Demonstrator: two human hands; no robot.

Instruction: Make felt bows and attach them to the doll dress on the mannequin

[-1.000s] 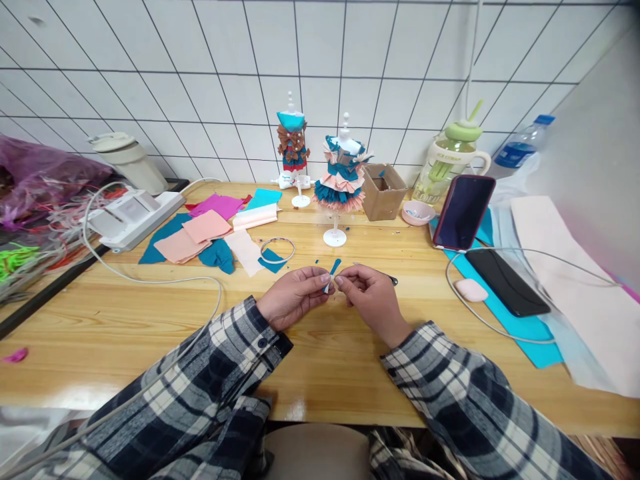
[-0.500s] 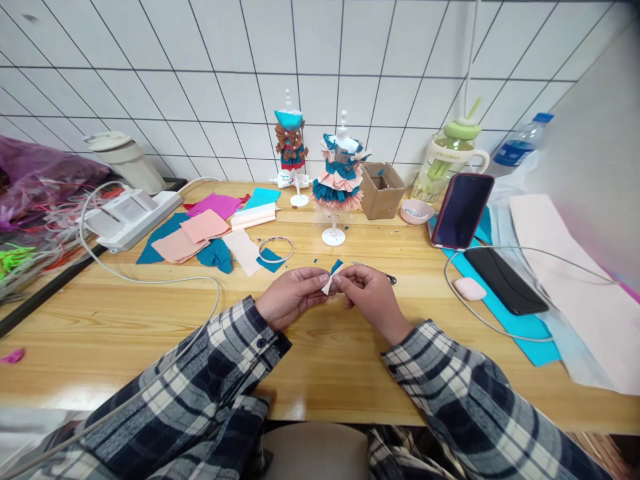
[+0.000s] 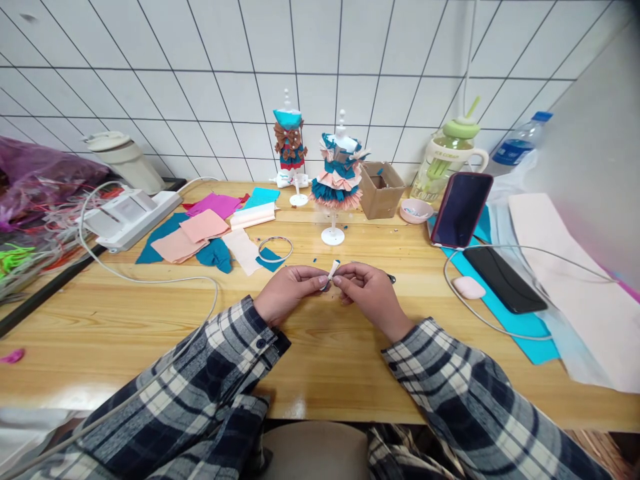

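1. While the left hand (image 3: 289,290) pinches the small cream-and-teal piece (image 3: 334,268) between thumb and fingers, the right hand (image 3: 374,292) clamps its other side with the fingertips.
2. Left of the grip and beyond it, peach sheets (image 3: 204,227) overlap.
3. Straight beyond the grip stands a ruffled miniature dress form (image 3: 337,180), just beside a brown box (image 3: 383,197).

The small cream-and-teal bunched strip (image 3: 333,268) looks like matt, creased paper. The yellow-brown wooden counter (image 3: 330,373) is smooth and glossy. The salmon-pink squares (image 3: 206,227) appear matt and papery, the square brown box (image 3: 383,204) matt cardboard. The black rectangular device (image 3: 506,280) is shiny; the black-and-white plaid sleeves (image 3: 210,367) look like matt cloth.
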